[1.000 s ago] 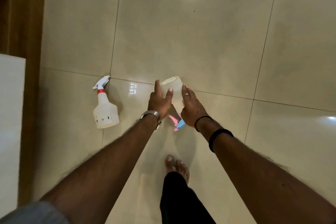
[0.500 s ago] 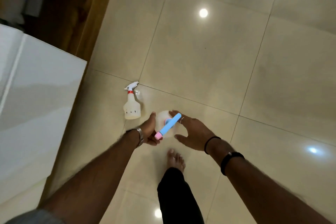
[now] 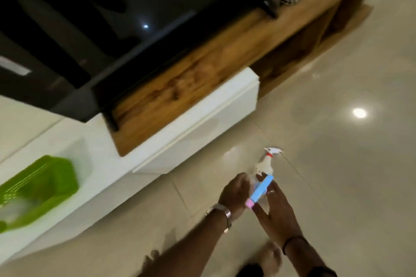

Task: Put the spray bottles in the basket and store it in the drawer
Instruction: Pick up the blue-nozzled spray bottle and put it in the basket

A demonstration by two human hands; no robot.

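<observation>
My left hand (image 3: 234,193) is shut on a pale spray bottle with a blue and pink head (image 3: 261,191), held above the floor. Its body is mostly hidden between my hands. My right hand (image 3: 275,213) is beside the bottle with its fingers spread; whether it touches the bottle is unclear. A second white spray bottle with a red collar (image 3: 266,164) stands on the floor just beyond my hands. A green slotted basket (image 3: 38,186) sits on top of the low white cabinet (image 3: 193,128) at the far left, with something pale and blurred inside it.
The cabinet's white drawer fronts face the glossy tiled floor (image 3: 337,164). Behind it are a wooden shelf unit (image 3: 202,69) and a dark glossy screen (image 3: 101,18). My foot (image 3: 270,256) is at the bottom edge. The whole view is motion-blurred.
My view has swung left and up, bringing the cabinet, the green basket and the dark screen into sight. The bottle has been lifted off the floor in my left hand.
</observation>
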